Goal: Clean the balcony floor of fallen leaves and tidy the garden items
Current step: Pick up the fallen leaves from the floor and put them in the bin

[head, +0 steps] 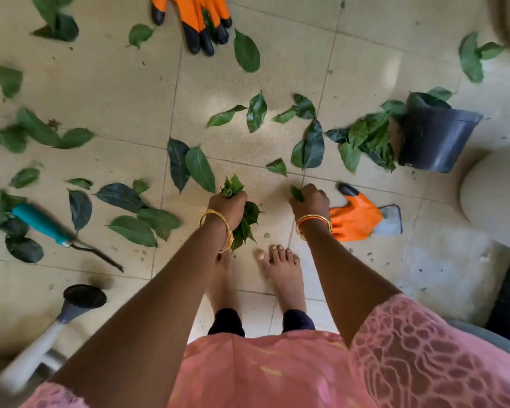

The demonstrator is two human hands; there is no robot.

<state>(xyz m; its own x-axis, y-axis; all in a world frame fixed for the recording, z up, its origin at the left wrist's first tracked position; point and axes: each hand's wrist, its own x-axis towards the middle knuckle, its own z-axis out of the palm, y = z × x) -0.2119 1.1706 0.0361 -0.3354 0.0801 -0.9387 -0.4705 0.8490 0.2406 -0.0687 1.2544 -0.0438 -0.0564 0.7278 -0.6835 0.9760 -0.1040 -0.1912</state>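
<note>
Left hand [228, 205] has its grip clamped round a fat bunch of leaves [242, 219], right above the bare feet. Right hand [309, 201] is curled on a single leaf [296, 193]. Loads more loose leaves [199, 169] are scattered over the tiled floor [115, 83], mostly from 9 to 1 o'clock. A tipped black pot [436, 139] at 2 o'clock spills leaves. One orange glove [355, 217] lies just beside the right wrist, another glove pair [195, 16] at 12. A teal-handled trowel [46, 223] sits at 9 o'clock.
</note>
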